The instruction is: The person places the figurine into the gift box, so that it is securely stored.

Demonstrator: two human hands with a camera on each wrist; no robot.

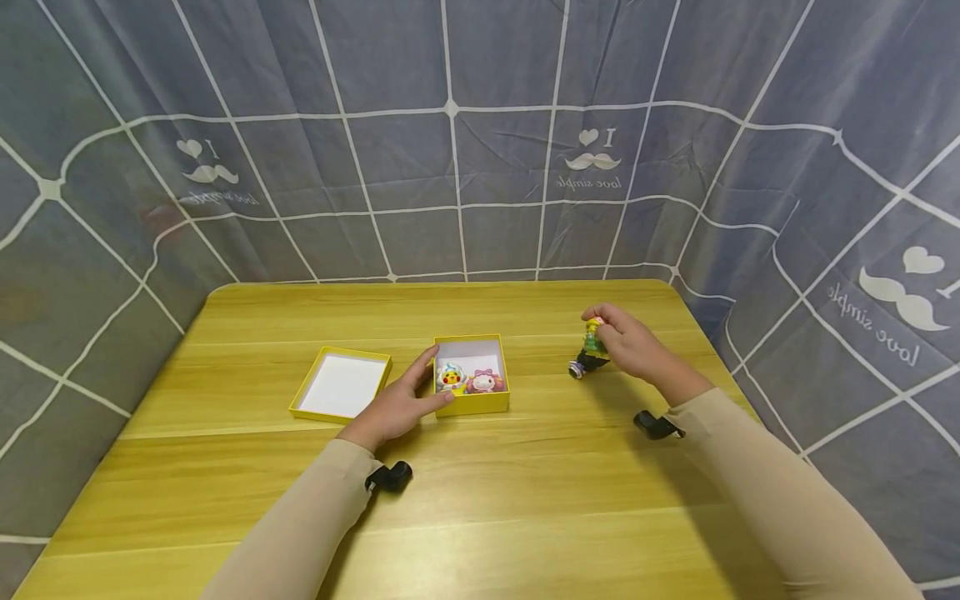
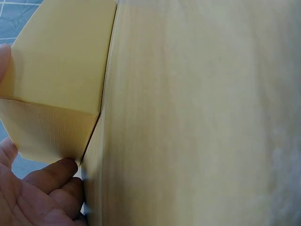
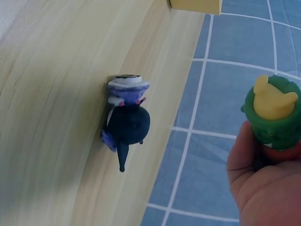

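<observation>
A yellow box (image 1: 471, 403) stands uncovered near the middle of the table. Inside it are a yellow-faced figurine with a white and blue top (image 1: 451, 377) and a pink and white figurine (image 1: 486, 381). My left hand (image 1: 399, 408) rests against the box's left side, thumb at the front edge and fingers spread along the side. On the right, my right hand (image 1: 628, 340) grips a green and yellow figurine (image 3: 273, 110) above the table. Below it lies a black and purple figurine (image 3: 130, 120) on its side, apart from the hand.
The yellow box lid (image 1: 340, 385) lies left of the box, white inside facing up. The wooden table (image 1: 480, 517) reaches toward me, and a grey-blue grid curtain (image 1: 390, 158) surrounds its back and sides. Each wrist carries a small black camera.
</observation>
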